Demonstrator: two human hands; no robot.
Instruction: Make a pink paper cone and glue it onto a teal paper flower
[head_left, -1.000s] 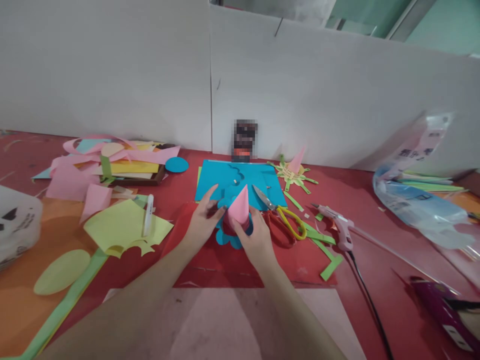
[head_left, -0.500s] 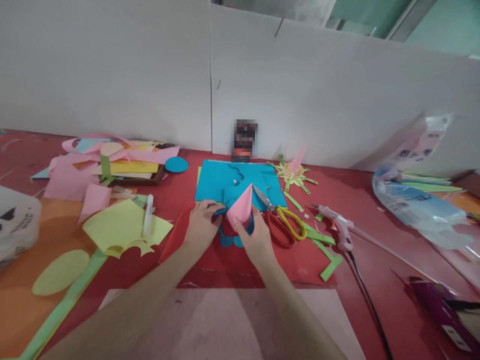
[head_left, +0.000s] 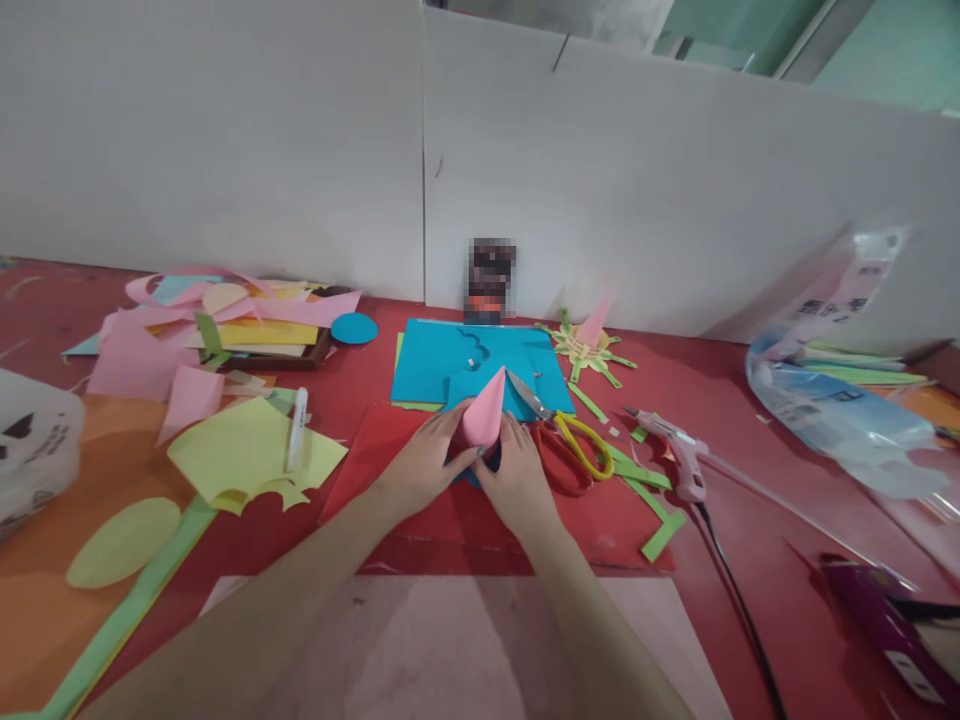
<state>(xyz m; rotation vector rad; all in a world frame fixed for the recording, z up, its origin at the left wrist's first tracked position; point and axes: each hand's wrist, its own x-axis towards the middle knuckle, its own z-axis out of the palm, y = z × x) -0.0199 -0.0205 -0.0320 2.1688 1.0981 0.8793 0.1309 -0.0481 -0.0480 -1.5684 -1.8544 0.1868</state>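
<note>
A pink paper cone stands point up in front of me, on a blue scalloped paper piece that my hands mostly hide. My left hand curves around the cone's left side, its thumb pressed at the base. From the right, my right hand closes around the base, its thumb meeting the left one at the front. Beneath lies a red sheet. Scissors with yellow and red handles lie close to my right hand. Behind the cone are blue paper sheets.
A pink glue gun with a cable lies on the right, a purple tool nearer me. A paper flower with a pink cone sits at the back. Yellow paper, a white marker and scraps cover the left; plastic wrapping stands right.
My left hand has moved right, from the blue paper's edge to the cone's base. Both thumbs now meet at the front, and the hands cover more of the blue paper.
</note>
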